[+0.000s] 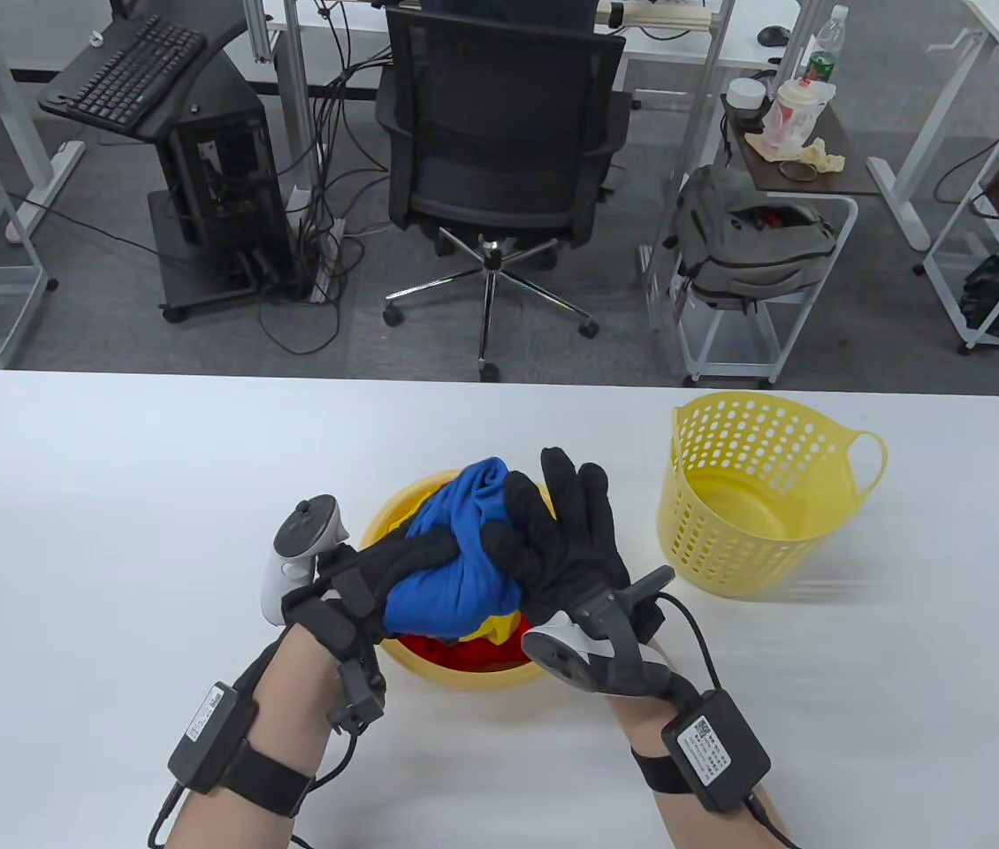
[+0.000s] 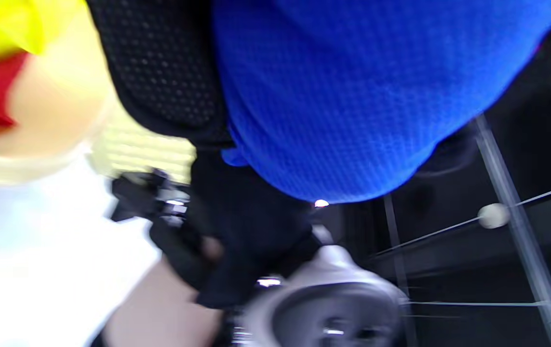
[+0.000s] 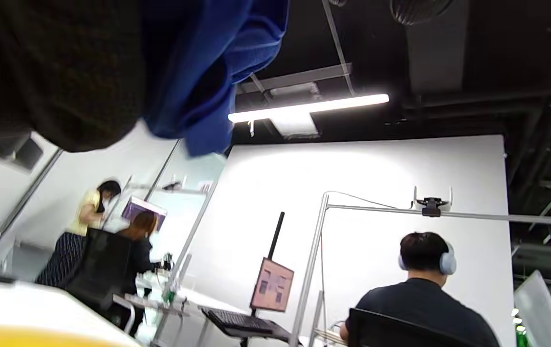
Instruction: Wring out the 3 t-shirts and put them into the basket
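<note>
blue t-shirt (image 1: 455, 579): gripped by left hand (image 1: 393, 575) and right hand (image 1: 566, 544), above yellow basin (image 1: 393, 522); basket (image 1: 751, 495) at 3 o'clock; no legible writing.

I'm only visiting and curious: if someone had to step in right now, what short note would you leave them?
Left hand: grips the blue shirt above the bowl.
Right hand: on the shirt's other end, two fingers straight up, so its grip is unclear.
Red shirt and yellow shirt: in the bowl.
Basket: to the right, nothing in it.
Done: none delivered.
Left: wring all three, then basket them.
</note>
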The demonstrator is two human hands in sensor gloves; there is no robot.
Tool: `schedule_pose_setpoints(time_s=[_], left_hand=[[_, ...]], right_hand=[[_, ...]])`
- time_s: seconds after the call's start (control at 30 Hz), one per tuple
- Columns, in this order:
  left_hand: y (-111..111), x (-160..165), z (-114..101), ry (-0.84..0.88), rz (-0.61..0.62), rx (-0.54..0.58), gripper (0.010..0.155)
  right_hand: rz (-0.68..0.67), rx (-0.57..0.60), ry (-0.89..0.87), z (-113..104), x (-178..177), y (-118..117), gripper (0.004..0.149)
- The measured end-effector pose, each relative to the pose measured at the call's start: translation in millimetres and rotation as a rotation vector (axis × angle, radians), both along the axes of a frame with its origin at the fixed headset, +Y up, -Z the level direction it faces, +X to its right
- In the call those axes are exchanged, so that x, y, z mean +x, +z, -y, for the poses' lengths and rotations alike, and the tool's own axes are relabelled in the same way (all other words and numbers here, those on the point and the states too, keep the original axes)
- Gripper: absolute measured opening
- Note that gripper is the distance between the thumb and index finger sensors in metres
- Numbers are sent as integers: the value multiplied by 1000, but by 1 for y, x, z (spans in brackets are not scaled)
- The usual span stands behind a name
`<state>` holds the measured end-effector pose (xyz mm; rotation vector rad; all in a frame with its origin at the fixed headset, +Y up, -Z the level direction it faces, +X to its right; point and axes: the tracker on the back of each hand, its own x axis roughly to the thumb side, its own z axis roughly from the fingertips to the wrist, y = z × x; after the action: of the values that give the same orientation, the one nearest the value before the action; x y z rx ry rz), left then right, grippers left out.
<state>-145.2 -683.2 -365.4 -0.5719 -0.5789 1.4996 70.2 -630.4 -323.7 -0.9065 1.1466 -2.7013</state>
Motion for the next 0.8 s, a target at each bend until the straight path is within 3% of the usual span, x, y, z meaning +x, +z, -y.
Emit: schedule_pose_setpoints(time_s=[0.13,0.27,0.33,0.4,0.47,0.63,0.8], left_hand=[[-2,5,1,-211,47,76,64],[-3,3,-4,-262,77,118,63],[-2,0,-5,-243,76,114,65],[0,-1,-7,-226,58,101,73],[1,-1,-9,-160,20,73,87],[4,3,-14,-56,14,111,102],[9,15,-21,-145,50,220,124]], right_hand=[[-43,-43,49,9,1,-4,130],[-143,-130,1,7,-2,0,111],[-208,-228,-70,4,-4,-2,105],[-241,-309,-161,3,-1,-8,101],[-232,-319,-245,1,5,-12,101],[-134,-220,-272,-7,14,-13,99],[-56,-208,-256,-7,19,-18,95]])
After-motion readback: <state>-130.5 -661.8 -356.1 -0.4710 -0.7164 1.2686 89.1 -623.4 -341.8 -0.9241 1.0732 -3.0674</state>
